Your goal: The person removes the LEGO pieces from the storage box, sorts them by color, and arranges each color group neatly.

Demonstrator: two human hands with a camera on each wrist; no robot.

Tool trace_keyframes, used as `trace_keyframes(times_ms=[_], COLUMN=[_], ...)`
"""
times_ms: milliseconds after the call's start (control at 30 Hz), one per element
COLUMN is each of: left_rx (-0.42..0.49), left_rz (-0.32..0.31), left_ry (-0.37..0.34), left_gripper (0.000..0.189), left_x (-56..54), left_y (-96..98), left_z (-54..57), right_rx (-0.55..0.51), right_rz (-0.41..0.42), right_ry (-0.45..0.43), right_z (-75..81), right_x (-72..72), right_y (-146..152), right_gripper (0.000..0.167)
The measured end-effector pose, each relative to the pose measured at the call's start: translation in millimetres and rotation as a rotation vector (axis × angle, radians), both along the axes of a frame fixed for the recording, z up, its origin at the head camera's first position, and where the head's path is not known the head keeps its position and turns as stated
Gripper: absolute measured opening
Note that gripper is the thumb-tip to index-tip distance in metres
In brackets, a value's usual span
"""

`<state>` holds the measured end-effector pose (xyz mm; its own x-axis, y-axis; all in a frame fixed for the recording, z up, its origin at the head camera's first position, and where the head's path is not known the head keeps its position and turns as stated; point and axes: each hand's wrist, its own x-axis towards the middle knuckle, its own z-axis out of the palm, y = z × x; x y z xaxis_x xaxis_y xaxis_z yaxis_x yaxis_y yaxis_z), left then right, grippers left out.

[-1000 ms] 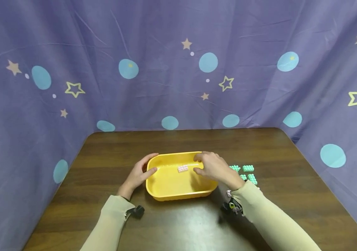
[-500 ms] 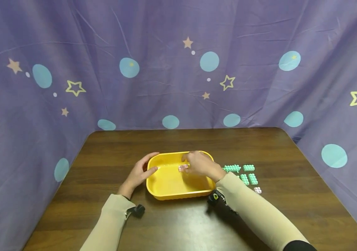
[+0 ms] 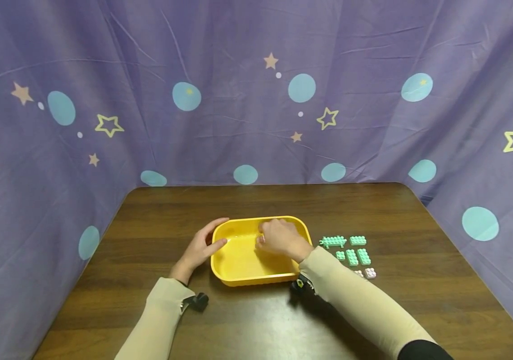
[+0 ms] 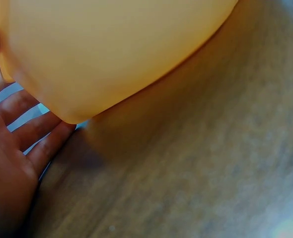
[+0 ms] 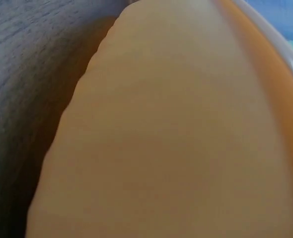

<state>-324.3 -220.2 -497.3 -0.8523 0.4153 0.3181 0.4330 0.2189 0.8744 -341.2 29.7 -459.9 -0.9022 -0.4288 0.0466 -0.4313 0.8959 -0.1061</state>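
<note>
A shallow yellow plastic tub (image 3: pixel 261 279) stands on the table. At its left end my left hand (image 3: pixel 198 251) grips the rim, thumb over the inside and fingers along the outer wall; the left wrist view shows those fingers (image 4: pixel 46 146) against the tub. My right hand (image 3: pixel 282 238) reaches down inside, its fingers curled round a pale pink toy building brick (image 3: pixel 263 240) that is mostly covered by them. In the right wrist view the tub's outer wall (image 5: pixel 161 119) fills most of the picture and hides the hand.
Right of the tub lie several mint green building bricks (image 3: pixel 352 257), among them a long green piece (image 3: pixel 333 241) with side studs. Nearer are small pale pink bricks (image 3: pixel 370 273). The wooden table (image 3: pixel 238 325) ends at a purple curtain (image 3: pixel 220 150).
My right hand has moved left and deeper into the tub, from beside the pink brick to taking hold of it. More loose bricks show at right. The left hand stays put.
</note>
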Motion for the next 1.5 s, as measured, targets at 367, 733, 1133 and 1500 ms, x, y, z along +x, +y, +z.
trace_keyframes(times_ms=[367, 733, 1133, 1500], left_rx=[0.017, 0.025, 0.006, 0.022], left_rz=[-0.01, -0.022, -0.008, -0.012], left_ry=[0.027, 0.037, 0.037, 0.034], left_gripper=[0.055, 0.055, 0.055, 0.054], left_x=[-5.2, -2.5, -1.6, -1.7], left_y=[-2.1, -1.0, -0.2, -0.7], left_z=[-8.2, -4.2, -3.8, -3.5], right_rx=[0.059, 0.061, 0.045, -0.013], right_rz=[-0.047, -0.061, -0.031, -0.034], right_ry=[0.001, -0.031, -0.026, 0.048], right_z=[-0.3, -1.5, -0.4, 18.9], right_x=[-2.6, -3.6, -1.1, 11.1], right_y=[-9.8, -11.4, -8.3, -0.7], right_gripper=[0.025, 0.023, 0.023, 0.018])
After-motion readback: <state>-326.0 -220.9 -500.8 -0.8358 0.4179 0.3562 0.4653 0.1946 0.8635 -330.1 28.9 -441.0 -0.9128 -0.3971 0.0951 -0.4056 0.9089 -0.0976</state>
